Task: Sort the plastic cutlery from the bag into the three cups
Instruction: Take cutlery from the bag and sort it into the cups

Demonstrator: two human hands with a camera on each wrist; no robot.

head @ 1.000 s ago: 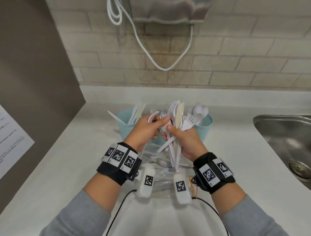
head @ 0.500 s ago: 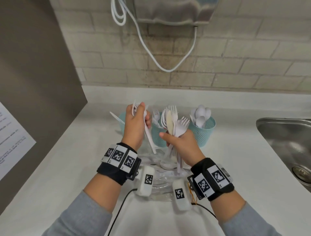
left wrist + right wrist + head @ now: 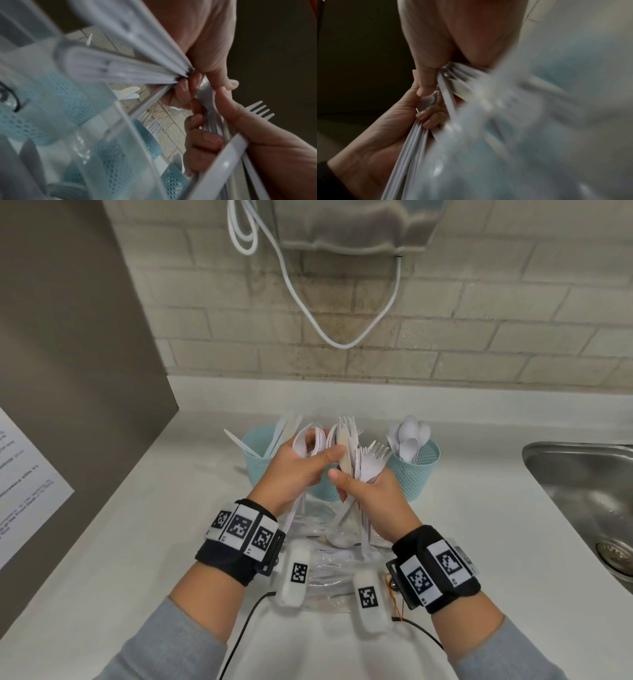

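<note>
Three teal mesh cups stand in a row: the left cup (image 3: 255,446) holds knives, the middle cup (image 3: 325,491) is mostly hidden behind my hands, and the right cup (image 3: 419,474) holds spoons. My right hand (image 3: 373,498) grips an upright bundle of white forks (image 3: 371,457) with a cream knife (image 3: 343,453) in it. My left hand (image 3: 294,474) holds several white spoons (image 3: 306,441), its thumb reaching across to the bundle. The clear bag (image 3: 325,542) lies on the counter under my wrists. In the left wrist view handles fan out from my left hand (image 3: 211,75).
A steel sink (image 3: 582,484) is sunk into the counter at the right. A dark panel (image 3: 68,337) with a printed sheet (image 3: 24,484) closes off the left side. A black cable (image 3: 246,621) trails near the front edge. A brick wall stands behind the cups.
Half a second ago my left hand was over the left cup with cutlery; it has come back right to the bundle. My right hand has kept its grip on the bundle.
</note>
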